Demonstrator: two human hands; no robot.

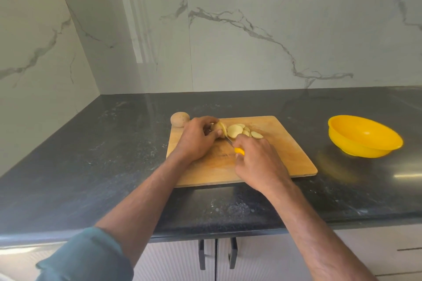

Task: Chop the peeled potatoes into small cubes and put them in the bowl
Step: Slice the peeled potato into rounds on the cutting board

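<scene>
Potato, partly sliced, sits on the cutting board under my left hand, fingers curled round its uncut end. Bowl well off to the right of my right hand. That hand grips the yellow-handled knife; blade apparently at the cut face, mostly hidden. Slices lie just beyond the blade. Whole potato beyond my left hand.

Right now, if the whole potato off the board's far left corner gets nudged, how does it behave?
The rounded brown whole potato would probably roll, since it sits on the smooth dark stone counter. It touches or nearly touches the wooden cutting board, which may stop it rolling rightward. It looks solid, so likely stiff and fairly heavy.
</scene>
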